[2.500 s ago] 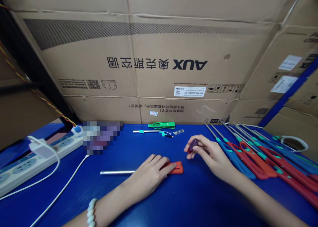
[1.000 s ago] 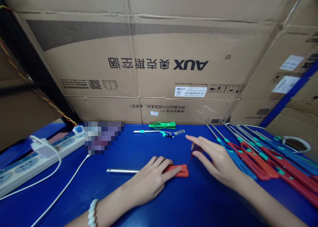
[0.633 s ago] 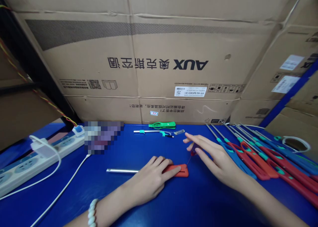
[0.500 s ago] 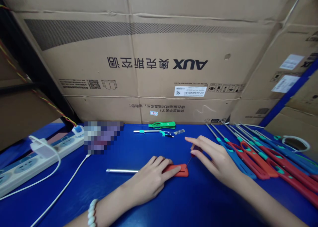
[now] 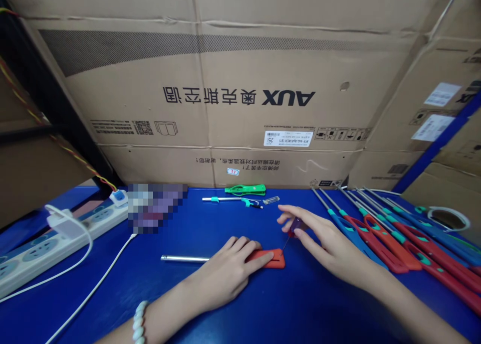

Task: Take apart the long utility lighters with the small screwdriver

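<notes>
Roughly midway between the left and right edges of the blue bench (image 5: 308, 309) lies an orange plastic handle (image 5: 278, 259) with a narrow dark slot, its end towards the right edge. A silver metal tube (image 5: 184, 259) runs out from beneath the left hand (image 5: 233, 265) towards the left edge. That hand lies palm down over the handle, its fingers bent and close together, one digit laid along the orange plastic; a bracelet of pale round beads (image 5: 139, 321) circles the wrist. The right hand (image 5: 325, 233) pinches a small screwdriver with a translucent purple-and-red grip (image 5: 295, 225) between thumb and fingers, the other fingers loosely spread; its thin shaft slants down to the handle's end, though the exact contact is too small to tell. Beyond, near the far edge, lie a green plastic handle (image 5: 246, 189), a thin silver rod with teal pieces (image 5: 229, 199), a small black part with wires (image 5: 256, 206) and a clear plastic piece (image 5: 271, 200). Towards the right edge, blue, red and orange handles with metal tubes (image 5: 393, 256) lie side by side, partly overlapping. At the far left corner, a white power strip (image 5: 63, 241) sits beside a pixelated purple item (image 5: 161, 208). Brown cardboard (image 5: 233, 58) stands behind the far edge.
</notes>
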A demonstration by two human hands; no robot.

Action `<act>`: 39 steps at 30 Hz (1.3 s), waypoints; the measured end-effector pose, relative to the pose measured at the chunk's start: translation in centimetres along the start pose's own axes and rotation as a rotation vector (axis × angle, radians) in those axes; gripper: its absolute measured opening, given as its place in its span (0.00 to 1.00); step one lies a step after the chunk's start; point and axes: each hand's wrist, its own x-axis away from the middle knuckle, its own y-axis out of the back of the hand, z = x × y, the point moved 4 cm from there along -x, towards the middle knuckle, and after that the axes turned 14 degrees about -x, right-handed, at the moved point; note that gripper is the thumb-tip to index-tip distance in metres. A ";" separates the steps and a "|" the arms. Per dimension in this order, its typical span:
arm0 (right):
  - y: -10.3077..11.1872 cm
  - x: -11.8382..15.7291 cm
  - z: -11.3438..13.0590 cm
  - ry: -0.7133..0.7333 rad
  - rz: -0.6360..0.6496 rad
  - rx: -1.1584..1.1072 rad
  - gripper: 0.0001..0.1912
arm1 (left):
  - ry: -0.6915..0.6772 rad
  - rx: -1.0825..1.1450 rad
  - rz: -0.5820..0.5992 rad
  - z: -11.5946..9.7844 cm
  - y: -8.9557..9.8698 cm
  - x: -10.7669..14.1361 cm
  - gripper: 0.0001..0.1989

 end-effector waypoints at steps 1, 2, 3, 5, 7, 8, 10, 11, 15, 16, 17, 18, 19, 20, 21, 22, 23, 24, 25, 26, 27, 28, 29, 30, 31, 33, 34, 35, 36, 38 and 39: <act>0.0 0.0 0.0 0.010 0.000 0.002 0.18 | -0.001 0.000 0.004 0.0 0.0 0.0 0.31; 0.0 0.1 0.0 0.029 -0.012 0.026 0.16 | -0.001 -0.001 0.012 0.0 0.0 0.0 0.31; 0.0 0.2 0.1 0.052 -0.032 0.064 0.14 | 0.001 -0.002 0.020 0.0 0.0 0.0 0.31; 0.1 0.2 0.2 0.088 -0.068 0.132 0.13 | 0.006 -0.004 0.033 0.0 -0.1 0.0 0.31; 0.1 0.2 0.3 0.077 -0.054 0.116 0.16 | 0.007 -0.004 0.030 0.0 -0.1 0.0 0.31; 0.1 0.1 0.3 0.059 -0.029 0.079 0.17 | 0.006 -0.004 0.023 0.0 -0.1 0.0 0.31; 0.1 0.0 0.3 0.037 0.000 0.023 0.19 | 0.002 0.000 0.007 0.0 -0.1 0.0 0.31; 0.1 0.0 0.3 0.043 -0.007 0.026 0.19 | 0.002 0.001 0.001 0.0 -0.1 0.0 0.30; 0.4 0.2 0.5 0.116 -0.081 0.159 0.15 | 0.010 0.001 0.011 0.1 -0.1 0.0 0.31; 0.4 0.2 0.5 0.113 -0.074 0.165 0.16 | 0.010 0.000 0.019 0.1 -0.1 0.0 0.31; 0.3 0.2 0.4 0.091 -0.045 0.149 0.18 | 0.008 0.000 0.027 0.1 -0.1 0.0 0.31; 0.3 0.2 0.4 0.067 -0.013 0.120 0.20 | 0.006 0.000 0.034 0.0 -0.1 0.0 0.30; 0.2 0.2 0.4 0.043 0.014 0.092 0.21 | 0.005 0.001 0.037 0.0 -0.1 0.0 0.30; 0.2 0.1 0.3 0.032 0.025 0.079 0.21 | 0.004 0.003 0.038 0.0 0.0 0.0 0.30; 0.2 0.1 0.4 0.034 0.017 0.081 0.20 | 0.005 0.004 0.040 0.0 0.0 0.0 0.31; 0.2 0.1 0.4 0.045 -0.001 0.097 0.18 | 0.005 0.005 0.042 0.0 0.0 0.0 0.31; 0.2 0.1 0.3 0.055 -0.020 0.115 0.17 | 0.006 0.005 0.046 0.0 0.0 0.0 0.31; 0.2 0.1 0.3 0.059 -0.033 0.123 0.16 | 0.006 0.004 0.049 0.0 0.0 0.0 0.31; 0.2 0.1 0.3 0.053 -0.029 0.112 0.17 | 0.005 0.004 0.050 0.0 0.0 0.0 0.31; 0.1 0.1 0.2 0.037 -0.013 0.078 0.18 | 0.004 0.003 0.051 0.0 0.0 0.0 0.31; 0.1 0.1 0.1 0.022 0.004 0.040 0.21 | 0.003 0.003 0.049 0.0 0.0 0.0 0.31; 0.0 0.1 0.0 0.010 0.019 0.006 0.22 | 0.003 0.003 0.046 0.0 0.0 0.0 0.31; -0.1 0.2 0.0 0.003 0.023 -0.015 0.23 | 0.004 0.003 0.044 0.0 0.0 0.0 0.31; -0.1 0.2 -0.1 0.000 0.016 -0.016 0.22 | 0.004 0.003 0.043 0.0 0.0 0.0 0.31; -0.1 0.2 -0.2 -0.002 0.004 -0.003 0.20 | 0.005 0.002 0.043 0.0 0.0 0.0 0.31; -0.1 0.2 -0.3 -0.001 -0.024 0.032 0.17 | 0.005 0.001 0.041 0.0 -0.1 0.0 0.31; -0.1 0.2 -0.3 -0.002 -0.028 0.036 0.17 | 0.004 0.002 0.039 0.0 -0.1 0.0 0.31; -0.2 0.1 -0.3 0.000 -0.023 0.025 0.17 | 0.002 0.002 0.037 0.0 -0.1 0.0 0.31; -0.2 0.1 -0.3 0.004 -0.012 0.003 0.17 | 0.002 0.001 0.036 0.0 -0.1 0.0 0.32; -0.3 0.1 -0.3 0.029 -0.010 -0.035 0.17 | 0.004 -0.002 0.036 0.0 -0.1 0.0 0.32; -0.4 0.1 -0.3 0.051 -0.028 -0.039 0.16 | 0.004 -0.003 0.038 0.0 -0.1 0.0 0.32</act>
